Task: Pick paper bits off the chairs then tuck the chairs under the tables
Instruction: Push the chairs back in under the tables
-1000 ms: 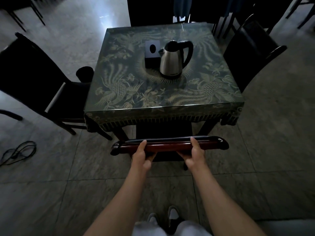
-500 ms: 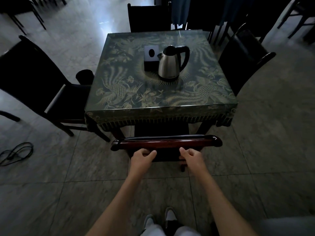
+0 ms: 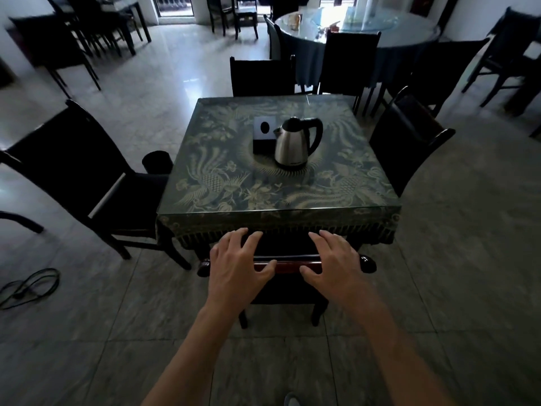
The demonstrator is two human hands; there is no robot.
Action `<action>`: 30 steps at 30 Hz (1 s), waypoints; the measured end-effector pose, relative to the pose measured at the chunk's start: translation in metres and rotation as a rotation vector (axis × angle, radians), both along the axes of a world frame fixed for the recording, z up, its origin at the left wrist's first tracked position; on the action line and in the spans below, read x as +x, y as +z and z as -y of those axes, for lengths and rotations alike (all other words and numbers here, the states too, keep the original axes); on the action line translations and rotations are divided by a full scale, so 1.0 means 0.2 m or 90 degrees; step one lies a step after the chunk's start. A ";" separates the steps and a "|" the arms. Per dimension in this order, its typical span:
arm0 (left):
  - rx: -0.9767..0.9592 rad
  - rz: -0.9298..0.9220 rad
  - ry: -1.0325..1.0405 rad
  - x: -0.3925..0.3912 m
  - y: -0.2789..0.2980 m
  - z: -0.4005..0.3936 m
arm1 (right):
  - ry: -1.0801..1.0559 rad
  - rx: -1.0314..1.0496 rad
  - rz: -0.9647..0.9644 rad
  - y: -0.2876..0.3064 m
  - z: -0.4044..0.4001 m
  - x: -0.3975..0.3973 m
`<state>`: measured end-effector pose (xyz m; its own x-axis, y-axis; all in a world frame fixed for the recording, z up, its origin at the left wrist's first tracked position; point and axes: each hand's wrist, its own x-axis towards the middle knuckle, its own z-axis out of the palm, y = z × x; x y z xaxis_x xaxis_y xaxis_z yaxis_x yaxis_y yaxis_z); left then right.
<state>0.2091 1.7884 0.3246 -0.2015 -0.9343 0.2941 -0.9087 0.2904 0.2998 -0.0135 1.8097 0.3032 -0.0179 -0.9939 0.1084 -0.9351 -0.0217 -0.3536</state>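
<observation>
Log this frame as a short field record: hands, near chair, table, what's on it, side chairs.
left hand: open, fingers spread over the near chair's top rail
right hand: open, spread over the same rail
near chair: seat under the table, reddish rail outside its edge
table: square, patterned cloth under glass
on table: kettle, small dark box
side chairs: left chair pulled out; right chair angled

The room is dim overall; daylight enters from the windows (image 3: 175, 5) at the far end and blows out to glare on the round glass table (image 3: 360, 22) and on the floor (image 3: 187, 80) beyond the near table. Chairs read as near-black silhouettes with little surface detail. Wide-angle distortion bends the edges of the frame, and the far-left corner shows soft motion blur.
</observation>
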 end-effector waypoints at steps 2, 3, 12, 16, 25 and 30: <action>0.020 -0.009 0.010 0.01 0.00 -0.01 | 0.007 -0.002 0.009 0.01 0.01 0.00; 0.029 -0.013 0.016 0.02 0.00 -0.01 | 0.008 -0.006 0.015 0.02 0.01 0.01; 0.056 -0.039 0.108 0.22 -0.03 -0.02 | 0.080 0.017 0.061 0.00 0.13 0.25; 0.064 -0.065 0.139 0.42 -0.05 0.04 | 0.121 0.032 0.067 -0.01 0.24 0.47; 0.089 -0.076 0.164 1.13 -0.09 0.34 | 0.136 0.048 0.069 0.00 0.57 1.20; 0.098 -0.096 0.188 1.60 -0.07 0.47 | 0.157 0.066 0.074 0.02 0.72 1.70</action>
<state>0.5290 1.6935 0.3103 0.1183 -0.9814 0.1509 -0.8889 -0.0369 0.4567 0.3273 1.6664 0.3063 0.2200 -0.9754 0.0173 -0.8587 -0.2020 -0.4710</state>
